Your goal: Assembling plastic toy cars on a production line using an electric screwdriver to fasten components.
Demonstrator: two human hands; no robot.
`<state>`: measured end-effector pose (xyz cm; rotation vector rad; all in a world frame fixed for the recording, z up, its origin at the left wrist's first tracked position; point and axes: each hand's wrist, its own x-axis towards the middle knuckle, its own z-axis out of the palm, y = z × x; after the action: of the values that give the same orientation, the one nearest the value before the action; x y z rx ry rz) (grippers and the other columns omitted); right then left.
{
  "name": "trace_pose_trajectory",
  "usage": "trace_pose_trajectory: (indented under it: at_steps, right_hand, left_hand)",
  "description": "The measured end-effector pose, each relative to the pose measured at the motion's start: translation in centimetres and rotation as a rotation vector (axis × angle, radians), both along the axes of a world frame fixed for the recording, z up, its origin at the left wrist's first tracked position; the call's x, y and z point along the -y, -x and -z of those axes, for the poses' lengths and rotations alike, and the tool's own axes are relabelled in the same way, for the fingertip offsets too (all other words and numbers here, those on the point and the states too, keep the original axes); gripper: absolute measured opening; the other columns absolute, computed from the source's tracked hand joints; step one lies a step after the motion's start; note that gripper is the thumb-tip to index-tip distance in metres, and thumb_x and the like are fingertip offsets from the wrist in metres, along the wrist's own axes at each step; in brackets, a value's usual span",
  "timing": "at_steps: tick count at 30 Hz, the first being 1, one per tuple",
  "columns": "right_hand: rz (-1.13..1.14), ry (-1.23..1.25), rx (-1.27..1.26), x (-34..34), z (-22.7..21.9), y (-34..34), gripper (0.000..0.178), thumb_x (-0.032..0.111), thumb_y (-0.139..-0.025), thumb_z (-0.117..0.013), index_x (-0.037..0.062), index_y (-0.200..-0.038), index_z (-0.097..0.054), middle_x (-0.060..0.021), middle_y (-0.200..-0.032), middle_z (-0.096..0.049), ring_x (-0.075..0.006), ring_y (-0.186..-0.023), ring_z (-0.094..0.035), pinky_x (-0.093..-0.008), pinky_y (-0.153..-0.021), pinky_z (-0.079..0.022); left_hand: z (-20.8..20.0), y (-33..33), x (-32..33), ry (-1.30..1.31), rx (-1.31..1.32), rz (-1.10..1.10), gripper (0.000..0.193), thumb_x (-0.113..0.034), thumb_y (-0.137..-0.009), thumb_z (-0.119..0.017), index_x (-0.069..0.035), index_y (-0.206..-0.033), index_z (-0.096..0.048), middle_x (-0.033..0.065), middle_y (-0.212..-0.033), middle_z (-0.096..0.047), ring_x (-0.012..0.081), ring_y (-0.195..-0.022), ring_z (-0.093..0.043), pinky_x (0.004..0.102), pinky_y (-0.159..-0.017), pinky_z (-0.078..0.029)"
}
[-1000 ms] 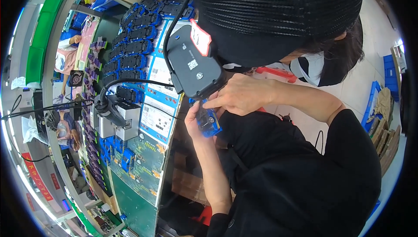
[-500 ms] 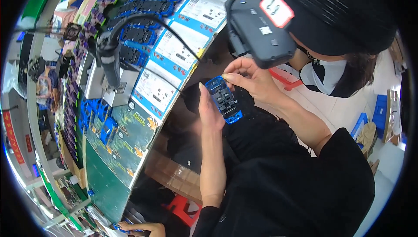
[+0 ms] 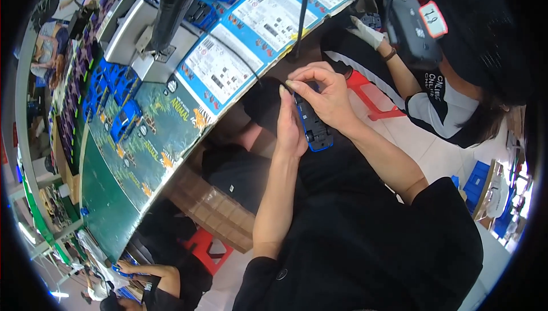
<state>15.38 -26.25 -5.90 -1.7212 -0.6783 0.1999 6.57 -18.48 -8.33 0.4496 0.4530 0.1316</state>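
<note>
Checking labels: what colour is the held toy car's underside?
Toy car's underside: mostly black, edged blue; best in head view.

Bare left hand (image 3: pixel 290 131) and bare right hand (image 3: pixel 331 98) on a small car-shaped blue plastic piece with a black underside (image 3: pixel 317 130)

The left palm lies along the piece's left side, thumb up; the right thumb and forefinger meet at its upper end, where contact details are hidden. At left, a green-topped workbench (image 3: pixel 105 197) carries blue-bordered white printed sheets (image 3: pixel 225 71) and blue plastic car shells (image 3: pixel 125 119). At upper right, a co-worker's white-gloved hand (image 3: pixel 368 33) shows above a red plastic stool (image 3: pixel 372 101).
</note>
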Motion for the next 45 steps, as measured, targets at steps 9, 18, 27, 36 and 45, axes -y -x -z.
trace_pose_trajectory:
  at_steps: [9, 18, 27, 36, 45]
  right_hand:
    - [-0.025, -0.022, -0.399, 1.5, 1.5, -0.1, 0.029, 0.024, -0.101, -0.060, 0.0024, -0.116, -0.072, -0.0025, -0.106, -0.072, -0.0094, -0.098, -0.061, -0.0266, -0.089, -0.047]
    - [-0.109, 0.099, -0.576, 5.3, 7.2, -0.3, 0.029, 0.021, -0.105, -0.054, -0.0018, -0.115, -0.068, -0.0139, -0.115, -0.070, -0.0175, -0.102, -0.067, -0.0316, -0.090, -0.053]
    - [-0.330, 0.208, -0.535, -1.7, 9.0, 2.0, 0.026, 0.017, -0.104, -0.056, -0.0035, -0.111, -0.070, -0.0133, -0.108, -0.072, -0.0151, -0.090, -0.068, -0.0276, -0.084, -0.054]
    - [-0.471, 0.291, -0.425, -3.2, 9.0, 3.0, 0.026, 0.017, -0.105, -0.055, -0.0049, -0.109, -0.069, -0.0131, -0.103, -0.073, -0.0147, -0.086, -0.067, -0.0274, -0.081, -0.054]
    - [-0.321, 0.382, -0.367, -0.5, 8.5, 3.7, 0.026, 0.023, -0.100, -0.062, -0.0017, -0.104, -0.071, -0.0114, -0.095, -0.074, -0.0170, -0.085, -0.071, -0.0325, -0.079, -0.056]
  left_hand:
    - [1.8, 4.0, -1.5, 0.015, -0.010, 0.022, 0.040, -0.007, -0.088, -0.070, -0.001, -0.126, -0.056, 0.0128, -0.115, -0.068, 0.0244, -0.102, -0.069, 0.0392, -0.090, -0.059]
    - [5.0, 23.3, -8.7, -0.034, -0.073, -0.438, 0.043, -0.011, -0.090, -0.067, 0.005, -0.126, -0.051, 0.0236, -0.117, -0.065, 0.0340, -0.100, -0.070, 0.0482, -0.093, -0.058]
    - [20.9, 47.2, -5.5, -0.048, -0.833, -1.017, 0.022, -0.008, -0.093, -0.070, -0.007, -0.114, -0.064, 0.0048, -0.103, -0.069, 0.0199, -0.090, -0.069, 0.0381, -0.080, -0.059]
    - [32.7, 44.9, 1.0, 0.082, -0.898, -1.268, 0.022, -0.010, -0.092, -0.074, -0.010, -0.112, -0.063, 0.0012, -0.100, -0.069, 0.0160, -0.093, -0.065, 0.0339, -0.080, -0.053]
    - [34.6, 46.2, 2.2, 0.445, -0.416, -0.672, 0.018, -0.030, -0.098, -0.064, -0.014, -0.104, -0.065, -0.0010, -0.078, -0.065, 0.0099, -0.059, -0.057, 0.0261, -0.043, -0.039]
